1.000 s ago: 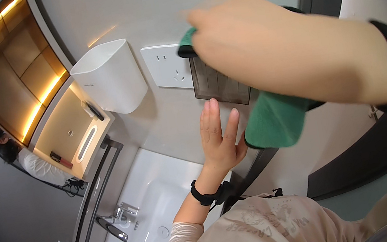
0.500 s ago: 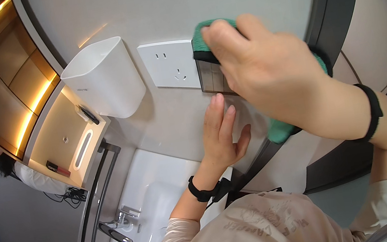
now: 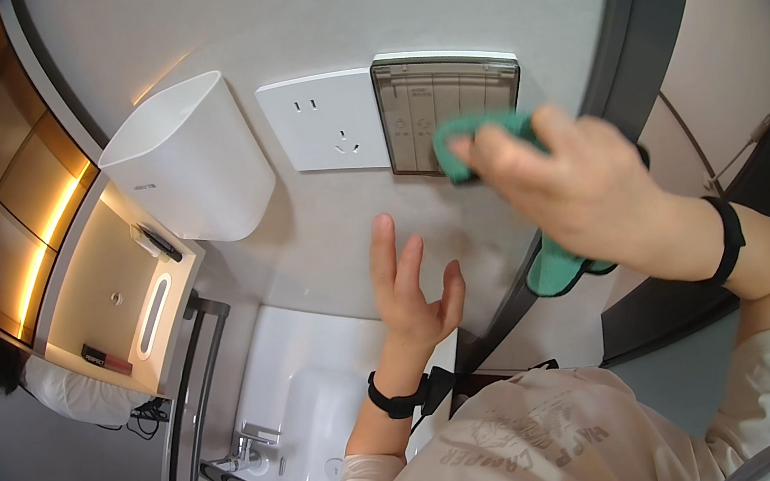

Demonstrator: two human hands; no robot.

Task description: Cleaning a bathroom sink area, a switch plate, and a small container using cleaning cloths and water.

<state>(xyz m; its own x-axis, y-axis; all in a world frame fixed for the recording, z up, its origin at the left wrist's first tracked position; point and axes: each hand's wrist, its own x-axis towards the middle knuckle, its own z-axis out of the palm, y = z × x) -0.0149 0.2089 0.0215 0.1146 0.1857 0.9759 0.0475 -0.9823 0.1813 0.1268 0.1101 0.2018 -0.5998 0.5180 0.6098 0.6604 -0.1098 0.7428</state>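
Note:
My right hand [image 3: 561,174] is closed on a green cloth [image 3: 488,126] with dark edging. Part of the cloth hangs down below the hand. It lies over the lower right part of a switch panel [image 3: 414,107] with a smoky see-through cover, hiding that corner. Directly left of the panel is a white wall socket [image 3: 322,124]. Below both, my left hand [image 3: 411,297] is held up with its fingers apart and nothing in it.
A white wall-mounted cup [image 3: 193,170] is left of the socket. Further left are a lit cabinet shelf [image 3: 90,287] and a dark rail [image 3: 193,412]. Below is a white washbasin [image 3: 314,393] with a chrome tap [image 3: 240,470]. A dark door frame [image 3: 636,9] runs along the right.
My right hand has moved the cloth down from the top of the switch panel, uncovering most of its cover. My left hand has shifted slightly left, its fingers spread wider.

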